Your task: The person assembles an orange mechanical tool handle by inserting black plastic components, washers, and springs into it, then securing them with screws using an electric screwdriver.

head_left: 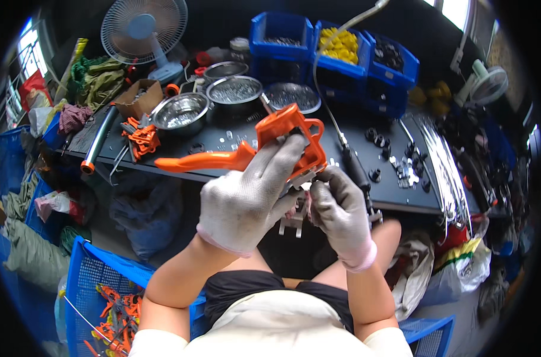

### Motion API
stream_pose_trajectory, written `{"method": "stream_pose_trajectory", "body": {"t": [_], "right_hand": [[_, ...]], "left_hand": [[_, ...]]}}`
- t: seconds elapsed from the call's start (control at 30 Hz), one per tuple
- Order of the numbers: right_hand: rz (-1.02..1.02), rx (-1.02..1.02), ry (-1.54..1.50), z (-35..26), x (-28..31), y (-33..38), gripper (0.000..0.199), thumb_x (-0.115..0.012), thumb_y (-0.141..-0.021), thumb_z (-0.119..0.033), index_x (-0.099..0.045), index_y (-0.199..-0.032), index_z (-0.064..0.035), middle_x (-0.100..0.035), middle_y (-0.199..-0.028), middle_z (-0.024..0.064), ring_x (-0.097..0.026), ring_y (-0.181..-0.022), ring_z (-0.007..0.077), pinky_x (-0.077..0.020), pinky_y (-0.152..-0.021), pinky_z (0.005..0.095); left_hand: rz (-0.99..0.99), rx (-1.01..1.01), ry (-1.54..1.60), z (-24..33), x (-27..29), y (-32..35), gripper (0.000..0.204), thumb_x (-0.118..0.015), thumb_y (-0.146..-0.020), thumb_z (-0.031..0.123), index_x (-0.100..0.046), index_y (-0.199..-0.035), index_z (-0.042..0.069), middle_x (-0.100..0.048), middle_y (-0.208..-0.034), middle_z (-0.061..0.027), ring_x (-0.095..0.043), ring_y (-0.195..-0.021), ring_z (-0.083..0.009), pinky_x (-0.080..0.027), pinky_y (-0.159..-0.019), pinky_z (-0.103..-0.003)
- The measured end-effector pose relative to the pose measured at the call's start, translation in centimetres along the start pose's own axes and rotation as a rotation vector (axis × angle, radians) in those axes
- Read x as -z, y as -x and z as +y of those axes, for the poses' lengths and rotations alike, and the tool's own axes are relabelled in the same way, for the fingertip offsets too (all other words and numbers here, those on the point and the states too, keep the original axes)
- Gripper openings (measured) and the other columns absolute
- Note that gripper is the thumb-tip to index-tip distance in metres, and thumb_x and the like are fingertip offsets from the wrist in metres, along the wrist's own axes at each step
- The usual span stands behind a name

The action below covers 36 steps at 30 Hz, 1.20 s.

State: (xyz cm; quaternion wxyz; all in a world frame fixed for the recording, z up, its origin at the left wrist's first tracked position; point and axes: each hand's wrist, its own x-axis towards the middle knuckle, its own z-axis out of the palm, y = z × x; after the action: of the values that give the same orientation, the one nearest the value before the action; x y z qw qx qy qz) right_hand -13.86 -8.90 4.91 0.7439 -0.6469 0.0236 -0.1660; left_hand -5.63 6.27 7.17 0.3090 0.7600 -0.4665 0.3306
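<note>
The person is sitting at a black bench [234, 140], both hands in grey knit gloves, working close above the lap. The left hand [243, 199] is clenching around an orange handle [246, 153], a long plastic part whose thin arm is pointing off to the left while its boxy head is rising to the right. The part is being held in the air just in front of the bench edge, not resting on anything. The right hand [339, 214] is pressing in at the underside of that head, its fingers pinching a small metal piece [297, 220] that is hanging below the orange part; what exactly the piece is, I cannot tell.

On the bench behind, three steel bowls [234, 90] are sitting in a row, with blue bins [336, 59] stacked past them, one holding yellow parts. Small black rings [379, 141] are lying scattered to the right. More orange parts [142, 140] are piled at the left end, and a blue crate [97, 279] beside the left knee is holding others. A fan [144, 27] is standing at the back.
</note>
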Motion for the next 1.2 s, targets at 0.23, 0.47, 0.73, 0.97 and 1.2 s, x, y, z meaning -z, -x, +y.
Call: {"method": "stream_pose_trajectory", "body": {"t": [0.23,0.47,0.73,0.97,1.2], "right_hand": [[-0.068,0.19,-0.174,-2.2,-2.4,-3.3,0.016,-0.053,-0.099,-0.015,-0.059,-0.105,-0.0019,-0.054,-0.075,-0.0054,-0.041,-0.062,-0.0007,-0.0336,-0.056,0.0162],[-0.105,0.163,-0.584,5.1,0.9,-4.8,0.016,-0.058,-0.099,-0.021,-0.058,-0.101,-0.0047,-0.054,-0.075,-0.0032,-0.035,-0.051,-0.001,-0.0227,-0.043,0.0166],[-0.046,-0.099,-0.024,8.7,3.6,-3.4,0.028,-0.062,-0.095,-0.025,-0.061,-0.111,-0.0023,-0.063,-0.09,0.0026,-0.059,-0.077,0.0079,-0.0468,-0.067,0.0219],[0.747,0.456,0.241,6.5,13.2,8.3,0.023,-0.045,-0.099,-0.016,-0.058,-0.11,-0.0001,-0.064,-0.099,0.0129,-0.063,-0.089,0.0166,-0.0498,-0.08,0.0257],[0.737,-0.945,1.3,24.2,38.2,26.4,0.045,-0.048,-0.095,-0.029,-0.057,-0.12,0.0074,-0.058,-0.123,0.0297,-0.054,-0.115,0.0424,-0.0422,-0.099,0.0424]], "left_hand": [[0.034,-0.104,-0.392,1.5,4.6,-3.5,0.069,-0.081,-0.066,0.021,-0.057,-0.131,0.014,-0.065,-0.117,-0.0129,-0.065,-0.061,-0.0227,-0.055,-0.057,-0.031],[0.403,-0.093,0.258,-8.9,5.1,0.1,0.071,-0.083,-0.069,0.017,-0.049,-0.127,-0.004,-0.054,-0.128,-0.0127,-0.055,-0.114,-0.0217,-0.041,-0.103,-0.037],[-0.229,-0.138,0.801,-4.5,-7.5,-3.0,0.061,-0.074,-0.062,0.002,-0.063,-0.122,0.006,-0.054,-0.127,-0.0161,-0.058,-0.111,-0.0248,-0.05,-0.092,-0.034],[-0.391,0.021,0.469,-3.3,-12.8,5.7,0.07,-0.081,-0.062,0.025,-0.059,-0.126,0.009,-0.056,-0.13,-0.0128,-0.047,-0.126,-0.0375,-0.031,-0.108,-0.058],[-0.707,0.106,0.292,-1.9,-11.6,6.7,0.079,-0.082,-0.063,0.041,-0.055,-0.133,0.016,-0.051,-0.138,-0.0116,-0.038,-0.136,-0.037,-0.02,-0.111,-0.06]]}}
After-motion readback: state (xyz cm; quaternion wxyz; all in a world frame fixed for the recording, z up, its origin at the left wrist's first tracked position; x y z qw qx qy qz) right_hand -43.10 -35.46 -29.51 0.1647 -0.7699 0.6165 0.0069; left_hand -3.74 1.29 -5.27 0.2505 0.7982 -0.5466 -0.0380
